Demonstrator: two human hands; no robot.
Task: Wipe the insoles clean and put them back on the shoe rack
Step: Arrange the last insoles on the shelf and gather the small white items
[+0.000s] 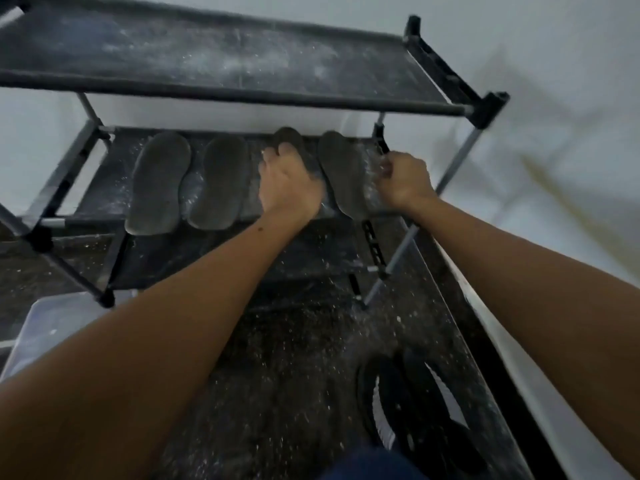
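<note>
Several dark grey insoles lie side by side on the middle shelf of a black shoe rack (483,109). The leftmost insole (157,183) and the second insole (220,181) lie free. My left hand (289,183) rests on the third insole (289,136), covering most of it, fingers curled over its top. The fourth insole (341,171) lies just right of that hand. My right hand (403,181) is closed in a fist at the shelf's right end, by the rack's side frame; I cannot tell what it holds.
The rack's dusty top shelf (207,60) overhangs the insoles. A pale plastic box (45,327) stands at the lower left. A black shoe with white trim (415,403) lies on the speckled dark floor (277,358). White wall runs along the right.
</note>
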